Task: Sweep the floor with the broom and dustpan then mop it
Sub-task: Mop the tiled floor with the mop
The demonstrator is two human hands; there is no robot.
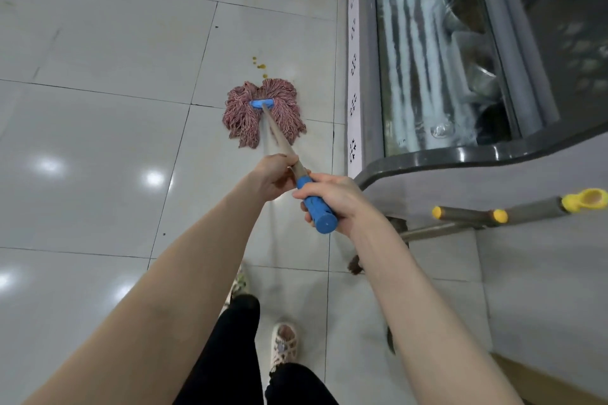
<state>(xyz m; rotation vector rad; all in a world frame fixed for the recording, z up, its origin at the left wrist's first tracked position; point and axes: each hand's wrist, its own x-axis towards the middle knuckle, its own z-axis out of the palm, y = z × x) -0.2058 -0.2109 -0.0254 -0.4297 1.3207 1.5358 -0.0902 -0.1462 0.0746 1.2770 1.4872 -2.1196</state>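
At the far left we see the pale, glossy tiled floor [98,115], with dark grout lines crossing it and lights mirrored in it as bright blots. Moving right, the left hand [274,174] reaches forward on a bare arm, and its fingers [289,159] are curled round the wooden shaft [283,145] of the mop [271,122], just ahead of the other hand. The mop's long axis runs from its near end, close to the person, away and slightly to the left, sloping down to the floor. The mop head [250,118] is thus the far end, lying flat on the tiles near the middle of the view. That head is a splayed bundle of pinkish-red and white cords, parted into two lobes on either side of a blue clamp [261,104] where the shaft joins. Just beyond the cords, at their far edge, we note a short trail of yellow-brown drops [261,67] on the tile. Next comes the right hand [332,199], its fingers wrapped tight about the blue grip [320,214] at the shaft's near end, with the round end cap showing below the palm. Lower down, black trouser legs and a pale woven shoe [284,340] stand on the floor. To the right, a glass-fronted display case [444,59] with a dark rim runs along the floor's edge. By its near corner, grey poles [467,213] with yellow ends stretch toward the right edge.
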